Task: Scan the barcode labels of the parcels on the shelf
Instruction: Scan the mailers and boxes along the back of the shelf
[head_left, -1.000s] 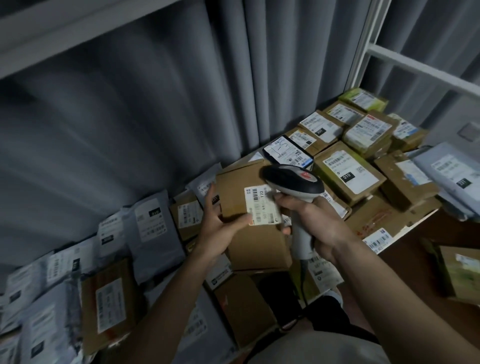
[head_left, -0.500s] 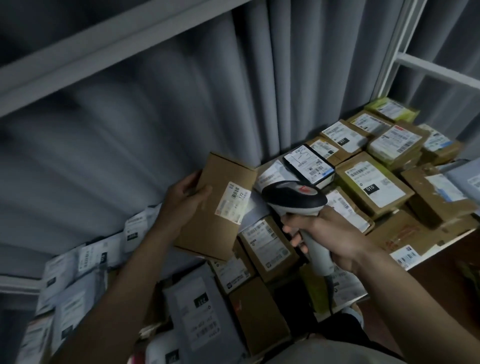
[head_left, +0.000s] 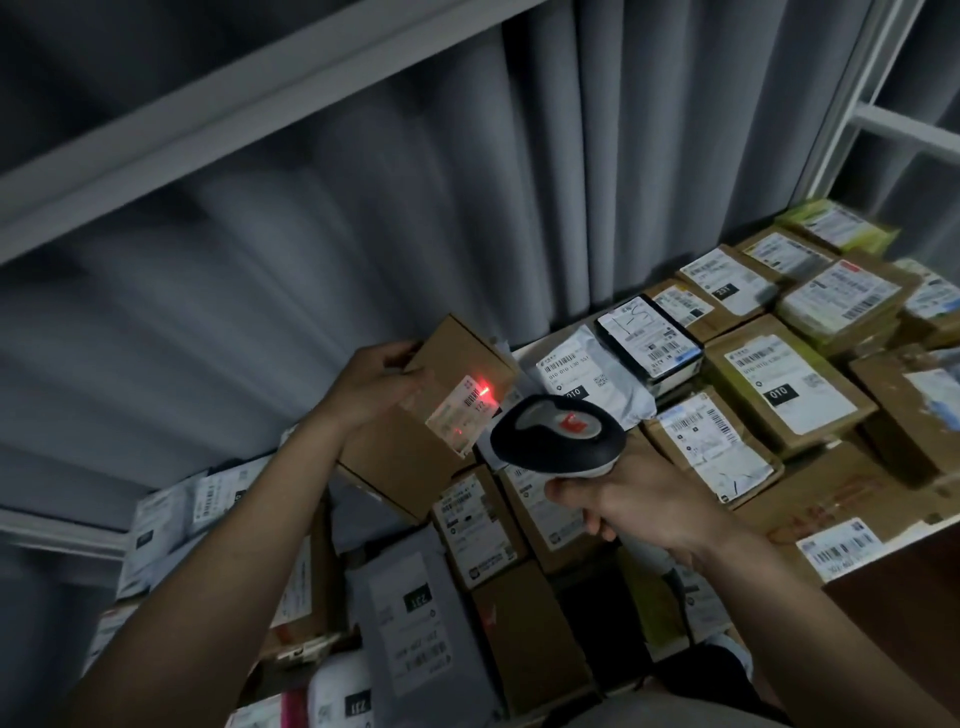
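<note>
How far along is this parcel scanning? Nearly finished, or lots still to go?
Nothing shows which parcels are already scanned. In hand: the left hand holds a brown box up while the right hand aims the scanner; red light falls on the box's label. Left: probably many labelled parcels lying on the shelf.

Your left hand (head_left: 382, 382) grips a brown cardboard parcel (head_left: 415, 441), lifted and tilted above the shelf's heap of parcels (head_left: 779, 384). Your right hand (head_left: 631, 506) holds a handheld scanner (head_left: 558, 434) just beside it. A red light glows on the parcel's white barcode label (head_left: 467, 410). Grey curtains (head_left: 363, 218) hang behind.
</note>
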